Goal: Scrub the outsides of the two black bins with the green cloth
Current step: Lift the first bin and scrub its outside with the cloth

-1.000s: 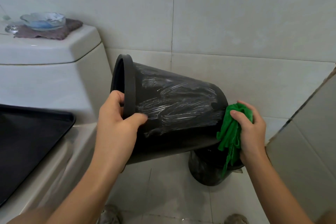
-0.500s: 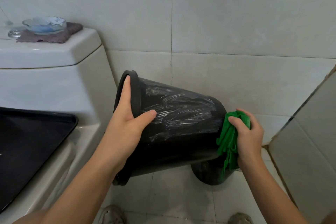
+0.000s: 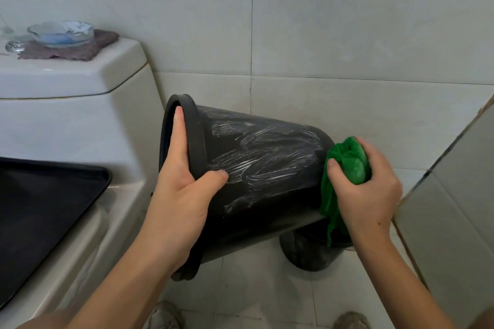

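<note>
Two hands are working a black bin (image 3: 267, 168) in a tiled bathroom: the left hand (image 3: 181, 195) is gripping the bin's rim, fingers reaching inside the mouth and thumb pressing on the outer wall, while the right hand (image 3: 371, 189) is clutching a bunched green cloth (image 3: 347, 165) against the bin's base end. The bin is being held on its side in the air, mouth pointing left toward the toilet (image 3: 80, 125), its dull black wall carrying whitish soapy streaks across the middle. A second black bin (image 3: 307, 254) is standing on the floor (image 3: 254, 288) just below the cloth, largely hidden by the first. At far left a black tray (image 3: 40, 208) is lying over the toilet seat, and a glass dish (image 3: 61, 33) is sitting on a purplish cloth (image 3: 80, 48) on the cistern lid. Pale grey wall tiles (image 3: 347, 35) are filling the background. Two shoe tips are showing at the bottom edge.
</note>
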`<state>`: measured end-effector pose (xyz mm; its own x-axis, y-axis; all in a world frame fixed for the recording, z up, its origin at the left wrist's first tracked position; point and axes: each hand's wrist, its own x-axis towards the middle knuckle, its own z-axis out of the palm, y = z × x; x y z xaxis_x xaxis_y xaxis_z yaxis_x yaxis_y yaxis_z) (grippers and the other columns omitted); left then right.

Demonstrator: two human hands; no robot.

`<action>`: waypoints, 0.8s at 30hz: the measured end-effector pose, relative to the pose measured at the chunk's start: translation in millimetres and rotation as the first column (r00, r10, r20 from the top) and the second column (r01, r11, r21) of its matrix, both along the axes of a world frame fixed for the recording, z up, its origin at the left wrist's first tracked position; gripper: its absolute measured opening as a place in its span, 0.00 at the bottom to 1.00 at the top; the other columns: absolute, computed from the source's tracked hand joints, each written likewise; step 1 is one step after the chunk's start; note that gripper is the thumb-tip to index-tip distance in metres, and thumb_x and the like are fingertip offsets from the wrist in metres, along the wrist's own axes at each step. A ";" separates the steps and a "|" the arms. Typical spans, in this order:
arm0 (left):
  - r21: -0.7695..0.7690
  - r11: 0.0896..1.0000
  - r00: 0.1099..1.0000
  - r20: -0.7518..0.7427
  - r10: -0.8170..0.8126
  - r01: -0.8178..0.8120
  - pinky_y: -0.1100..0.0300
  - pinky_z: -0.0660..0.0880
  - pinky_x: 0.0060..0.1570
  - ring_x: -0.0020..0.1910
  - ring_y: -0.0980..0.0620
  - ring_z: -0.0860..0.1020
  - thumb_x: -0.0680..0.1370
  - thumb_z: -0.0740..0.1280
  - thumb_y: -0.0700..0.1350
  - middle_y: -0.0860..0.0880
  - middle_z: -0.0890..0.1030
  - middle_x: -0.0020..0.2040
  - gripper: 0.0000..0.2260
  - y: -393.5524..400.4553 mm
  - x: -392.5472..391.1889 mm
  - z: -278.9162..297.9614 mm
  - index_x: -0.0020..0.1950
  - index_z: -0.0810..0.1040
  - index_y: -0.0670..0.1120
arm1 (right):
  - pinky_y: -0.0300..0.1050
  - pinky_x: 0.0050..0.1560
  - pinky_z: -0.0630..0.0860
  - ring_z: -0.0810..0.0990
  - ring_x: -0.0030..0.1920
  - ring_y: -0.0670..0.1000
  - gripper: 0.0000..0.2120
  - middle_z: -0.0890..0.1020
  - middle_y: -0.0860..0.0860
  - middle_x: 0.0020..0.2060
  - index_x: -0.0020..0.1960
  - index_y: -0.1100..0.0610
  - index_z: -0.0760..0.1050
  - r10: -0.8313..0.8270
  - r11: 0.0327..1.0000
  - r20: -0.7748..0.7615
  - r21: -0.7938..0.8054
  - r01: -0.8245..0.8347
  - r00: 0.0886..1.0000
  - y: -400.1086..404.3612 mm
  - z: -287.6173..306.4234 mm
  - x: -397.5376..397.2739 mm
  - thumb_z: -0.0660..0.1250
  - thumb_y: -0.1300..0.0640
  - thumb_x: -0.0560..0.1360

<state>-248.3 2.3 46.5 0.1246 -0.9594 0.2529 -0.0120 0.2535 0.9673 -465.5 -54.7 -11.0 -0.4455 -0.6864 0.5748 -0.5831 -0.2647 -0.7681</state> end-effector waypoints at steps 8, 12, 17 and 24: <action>-0.088 0.996 0.998 -0.059 -0.003 -0.003 0.59 0.70 0.68 0.67 0.60 0.75 0.72 0.65 0.38 0.61 0.75 0.70 0.40 1.7 -12.1 -5.7 0.79 0.54 0.60 | 0.32 0.56 0.72 0.78 0.53 0.45 0.22 0.80 0.54 0.52 0.56 0.62 0.79 0.221 0.928 -0.252 -0.244 -0.283 0.942 27.3 13.1 45.4 0.73 0.49 0.68; -0.108 0.994 0.998 -0.064 0.014 -0.021 0.49 0.66 0.72 0.69 0.56 0.73 0.72 0.65 0.39 0.57 0.73 0.73 0.40 1.8 -14.3 -4.3 0.79 0.54 0.61 | 0.48 0.53 0.80 0.82 0.54 0.54 0.20 0.82 0.57 0.54 0.57 0.64 0.81 0.224 0.874 -0.366 -0.335 -0.352 0.903 29.2 12.3 57.1 0.73 0.50 0.73; -0.089 0.992 0.991 -0.109 0.078 -0.088 0.57 0.72 0.67 0.66 0.59 0.76 0.72 0.67 0.35 0.61 0.76 0.69 0.41 4.1 -18.9 -1.9 0.73 0.56 0.69 | 0.56 0.63 0.75 0.75 0.64 0.49 0.32 0.78 0.54 0.63 0.69 0.60 0.73 0.170 0.962 -0.217 -0.174 -0.209 0.961 12.7 -6.7 45.0 0.63 0.36 0.76; -0.074 0.994 0.990 -0.129 0.065 -0.075 0.56 0.73 0.65 0.65 0.59 0.77 0.70 0.66 0.37 0.60 0.77 0.67 0.42 1.3 -11.7 -3.5 0.77 0.55 0.66 | 0.44 0.60 0.75 0.77 0.63 0.53 0.27 0.77 0.55 0.64 0.72 0.52 0.67 0.153 0.954 -0.429 -0.171 -0.246 0.890 0.7 -19.1 31.1 0.63 0.41 0.77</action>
